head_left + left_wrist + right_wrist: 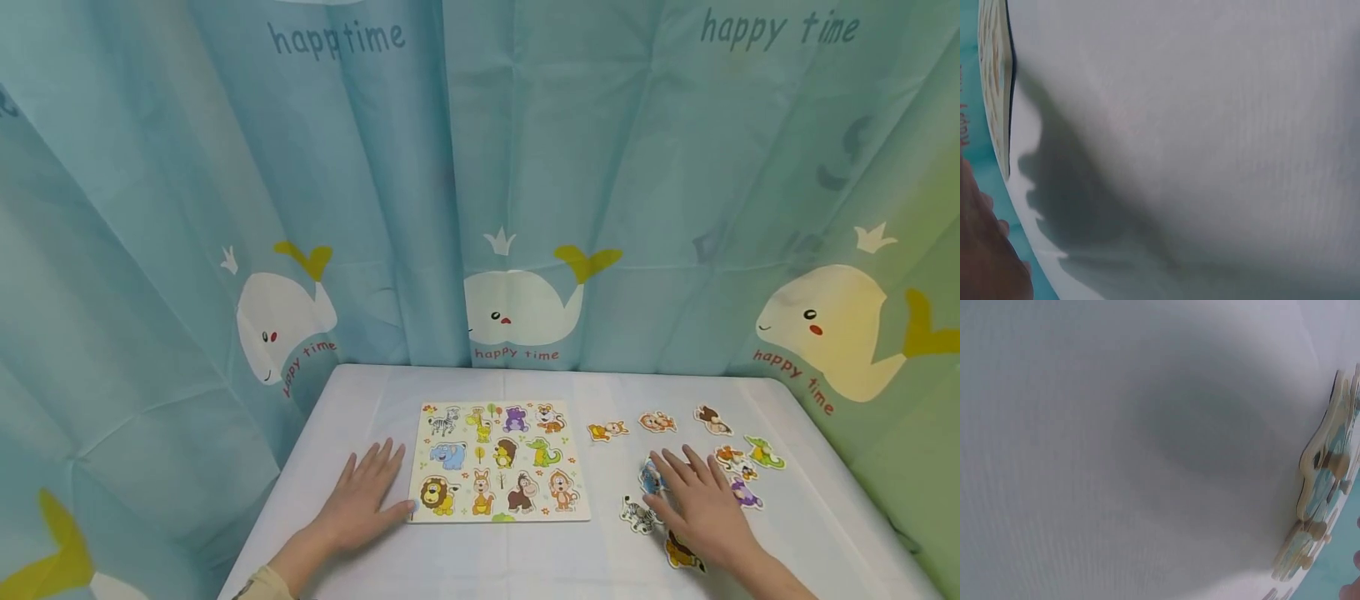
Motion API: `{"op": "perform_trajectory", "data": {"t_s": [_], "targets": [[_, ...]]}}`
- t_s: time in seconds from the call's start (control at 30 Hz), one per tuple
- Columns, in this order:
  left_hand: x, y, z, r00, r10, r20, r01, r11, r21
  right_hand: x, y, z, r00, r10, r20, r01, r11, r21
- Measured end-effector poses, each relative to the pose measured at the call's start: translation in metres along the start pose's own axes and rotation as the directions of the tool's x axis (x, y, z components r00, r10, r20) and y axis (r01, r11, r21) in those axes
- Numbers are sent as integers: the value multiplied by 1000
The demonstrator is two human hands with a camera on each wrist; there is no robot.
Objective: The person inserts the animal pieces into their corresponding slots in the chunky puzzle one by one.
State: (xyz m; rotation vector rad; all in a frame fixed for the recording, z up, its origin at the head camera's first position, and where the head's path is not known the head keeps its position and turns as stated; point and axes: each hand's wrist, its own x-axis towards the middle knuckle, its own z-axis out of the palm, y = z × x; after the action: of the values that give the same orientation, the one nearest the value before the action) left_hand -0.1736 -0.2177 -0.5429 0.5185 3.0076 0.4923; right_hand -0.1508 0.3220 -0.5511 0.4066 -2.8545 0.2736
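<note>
A wooden animal puzzle board (pixel 499 461) lies in the middle of the white table (pixel 525 554). My left hand (pixel 365 496) rests flat on the table beside the board's left edge, fingers straight, thumb touching its near left corner. My right hand (pixel 693 498) lies flat over loose animal pieces to the right of the board, covering part of a blue piece (pixel 649 477). A zebra piece (pixel 637 514) and a lion piece (pixel 681 554) lie by that hand. The left wrist view shows the board edge (pixel 994 81) and the right wrist view a piece (pixel 1325 494) edge-on.
More loose pieces lie at the right: an orange one (pixel 607 431), a monkey (pixel 657 422), a brown one (pixel 712 419), a green crocodile (pixel 763 452), a purple one (pixel 746 494). A blue whale-print curtain (pixel 480 183) surrounds the table on three sides.
</note>
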Motion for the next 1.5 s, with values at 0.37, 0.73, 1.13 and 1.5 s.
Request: {"op": "perform_trajectory", "data": {"t_s": [0.37, 0.73, 1.13, 1.5], "targets": [[-2, 6, 12, 999, -9, 51, 10, 1000, -12, -5, -10, 4, 999, -37, -4, 37, 999, -2], [1, 12, 18, 993, -45, 105, 55, 994, -93, -11, -17, 5, 998, -57, -24, 57, 998, 16], [2, 16, 20, 991, -74, 109, 83, 994, -75, -12, -25, 0, 1000, 13, -2, -13, 1000, 10], [4, 19, 20, 991, -85, 107, 94, 992, -83, -13, -30, 0, 984, 167, 62, -172, 981, 87]]}}
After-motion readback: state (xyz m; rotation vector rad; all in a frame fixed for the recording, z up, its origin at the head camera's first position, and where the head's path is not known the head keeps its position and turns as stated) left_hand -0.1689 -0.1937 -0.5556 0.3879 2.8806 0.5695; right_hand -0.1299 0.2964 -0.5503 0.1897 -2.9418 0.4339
